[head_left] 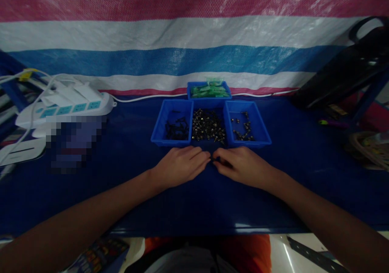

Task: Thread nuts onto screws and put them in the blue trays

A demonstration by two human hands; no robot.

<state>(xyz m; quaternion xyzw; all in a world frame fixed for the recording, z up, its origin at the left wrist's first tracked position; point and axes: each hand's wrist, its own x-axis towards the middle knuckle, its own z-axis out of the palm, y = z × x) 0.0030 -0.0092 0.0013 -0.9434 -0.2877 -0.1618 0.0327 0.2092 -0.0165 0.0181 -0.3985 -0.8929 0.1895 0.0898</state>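
Note:
My left hand [184, 164] and my right hand [240, 162] meet almost fingertip to fingertip just in front of the blue bins. Between the pinched fingers is a small dark piece [213, 158], too small to name; the right fingers close around it, and the left fingertips touch or nearly touch it. Behind the hands lies a pile of small metal fittings [208, 125]. Dark slender pieces [176, 129] lie in the left blue bin [156, 133]. The right blue bin [264, 131] holds a scatter of small metal fittings.
A blue bin of green packets [209, 90] stands at the back. To the left are a white power strip [69, 107] with cables and a pixelated patch. A black bottle [337, 74] leans at the right, near a basket [369, 149]. Striped sheeting [170, 34] hangs behind the blue table [121, 200].

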